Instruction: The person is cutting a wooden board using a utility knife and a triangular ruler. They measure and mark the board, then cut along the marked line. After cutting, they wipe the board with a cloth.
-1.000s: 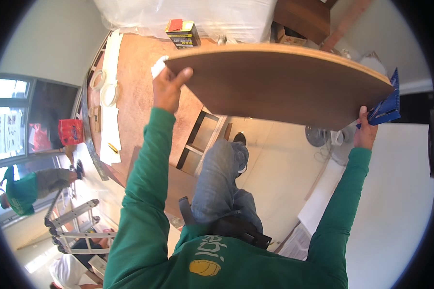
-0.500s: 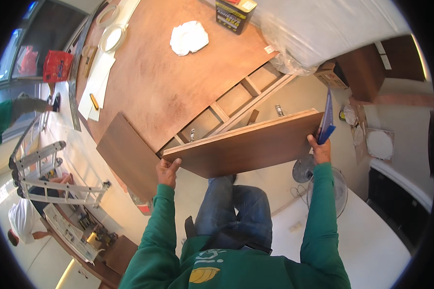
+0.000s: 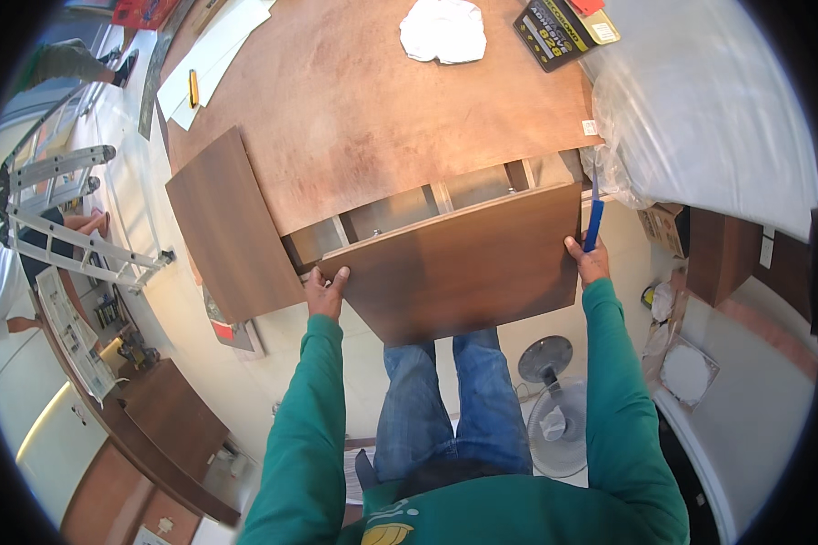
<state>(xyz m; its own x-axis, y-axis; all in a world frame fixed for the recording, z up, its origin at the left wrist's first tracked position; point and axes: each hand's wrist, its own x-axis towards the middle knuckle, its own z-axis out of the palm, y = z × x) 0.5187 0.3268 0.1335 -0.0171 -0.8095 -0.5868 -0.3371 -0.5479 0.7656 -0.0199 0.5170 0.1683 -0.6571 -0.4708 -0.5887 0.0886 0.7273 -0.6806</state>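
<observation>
My left hand (image 3: 325,283) grips the left end of a dark brown wooden board (image 3: 463,259), thumb on its face. My right hand (image 3: 591,259) holds the board's right end along with a long, thin blue object (image 3: 595,218). The board's top edge lies along the front of a wooden worktable (image 3: 373,118), partly over an open framework (image 3: 436,200). A separate brown panel (image 3: 232,227) lies at the table's left front. On the tabletop are a crumpled white cloth or paper (image 3: 441,32), an adhesive can (image 3: 559,32), white strips (image 3: 186,91) and a yellow cutter (image 3: 194,86).
Plastic sheeting (image 3: 700,100) covers the right side. A cardboard box (image 3: 663,227) and brown cabinets (image 3: 727,250) stand below it. A fan (image 3: 559,427) is by my legs. A ladder (image 3: 77,222) and two other people (image 3: 4,282) (image 3: 68,64) are at left.
The board has turned from being held high to face me, and now meets the table's front edge. My view has swung rightward, bringing the table lower and leftward framework into closer view.
</observation>
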